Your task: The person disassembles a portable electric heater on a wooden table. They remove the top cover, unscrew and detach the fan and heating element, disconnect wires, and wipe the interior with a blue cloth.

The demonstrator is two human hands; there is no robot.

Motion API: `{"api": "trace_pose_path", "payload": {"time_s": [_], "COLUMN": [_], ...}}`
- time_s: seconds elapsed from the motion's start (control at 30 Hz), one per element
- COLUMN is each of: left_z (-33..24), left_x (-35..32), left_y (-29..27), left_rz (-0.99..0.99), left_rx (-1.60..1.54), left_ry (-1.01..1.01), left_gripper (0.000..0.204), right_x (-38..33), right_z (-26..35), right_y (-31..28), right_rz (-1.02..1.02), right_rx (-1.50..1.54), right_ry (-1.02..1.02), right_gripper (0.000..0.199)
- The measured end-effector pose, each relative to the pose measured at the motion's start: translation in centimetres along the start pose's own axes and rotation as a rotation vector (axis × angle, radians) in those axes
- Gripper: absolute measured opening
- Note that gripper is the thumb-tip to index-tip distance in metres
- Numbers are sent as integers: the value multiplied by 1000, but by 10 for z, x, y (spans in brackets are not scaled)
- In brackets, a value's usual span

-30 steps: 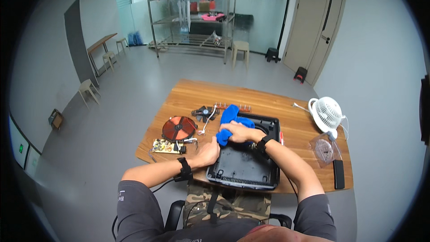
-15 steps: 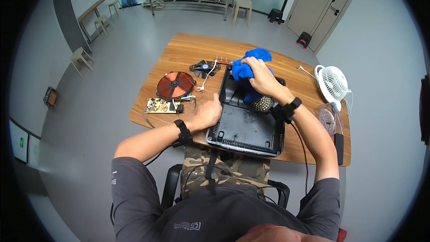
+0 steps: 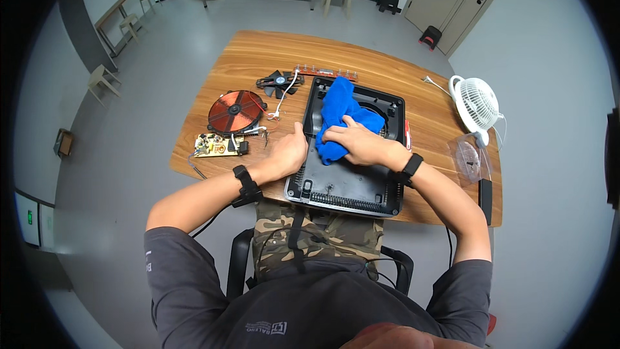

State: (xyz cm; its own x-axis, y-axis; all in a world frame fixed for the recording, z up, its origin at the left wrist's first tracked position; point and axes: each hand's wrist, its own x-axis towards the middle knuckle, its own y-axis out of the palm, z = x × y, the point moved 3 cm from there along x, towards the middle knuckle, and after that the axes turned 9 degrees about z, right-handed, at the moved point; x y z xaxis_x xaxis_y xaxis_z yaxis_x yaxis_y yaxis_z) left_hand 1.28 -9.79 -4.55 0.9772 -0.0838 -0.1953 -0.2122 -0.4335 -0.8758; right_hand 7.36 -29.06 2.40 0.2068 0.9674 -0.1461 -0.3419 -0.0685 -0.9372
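A black plastic casing (image 3: 352, 189), shaped like a shallow rectangular tray with a round vent near its far end, lies on the table in front of me. My left hand (image 3: 289, 153) grips the casing's left edge, thumb pointing up along the rim. Bunched under my right hand (image 3: 361, 143) is a blue cloth (image 3: 338, 100), pressed onto the casing's inner face around its middle. The cloth spreads toward the far end and partly covers the vent. Fingertips of my right hand are curled into the fabric.
Left of the casing lie a copper coil disc (image 3: 219, 116), a yellowish circuit board (image 3: 208, 145) and a small black fan (image 3: 279, 82). Behind it is a red circuit strip (image 3: 328, 73). A white fan (image 3: 478, 105), clear plastic piece (image 3: 466, 154) and black block (image 3: 485, 199) occupy the right side.
My right hand has moved the blue cloth from the casing's far end nearer to me, onto its middle. The cloth is now more spread out. My left hand stays at the left edge.
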Motion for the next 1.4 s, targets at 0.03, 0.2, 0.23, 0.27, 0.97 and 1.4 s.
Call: {"api": "trace_pose_path", "payload": {"time_s": [0.03, 0.2, 0.23, 0.27, 0.97, 1.4], "left_z": [-3, -15, -15, -16, -7, -11], "left_x": [-2, -5, -4, -4, -5, -4], "left_y": [-5, -13, -13, -14, -4, -10], "left_rz": [22, 103, 104, 98, 8, 90], "left_rx": [-21, 38, 45, 47, 31, 62], "left_ry": [-18, -4, -19, 3, 114, 63], "left_gripper": [31, 47, 47, 47, 42, 51], "right_x": [2, 17, 21, 22, -23, -54], "right_z": [7, 2, 5, 4, -19, -9], "right_y": [-4, 17, 18, 16, -4, -51], "right_rz": [13, -25, -31, -21, -95, 41], "right_rx": [10, -79, -139, -104, 104, 246], "right_ry": [58, 201, 236, 216, 24, 15], "right_gripper": [49, 49, 49, 49, 55, 50]}}
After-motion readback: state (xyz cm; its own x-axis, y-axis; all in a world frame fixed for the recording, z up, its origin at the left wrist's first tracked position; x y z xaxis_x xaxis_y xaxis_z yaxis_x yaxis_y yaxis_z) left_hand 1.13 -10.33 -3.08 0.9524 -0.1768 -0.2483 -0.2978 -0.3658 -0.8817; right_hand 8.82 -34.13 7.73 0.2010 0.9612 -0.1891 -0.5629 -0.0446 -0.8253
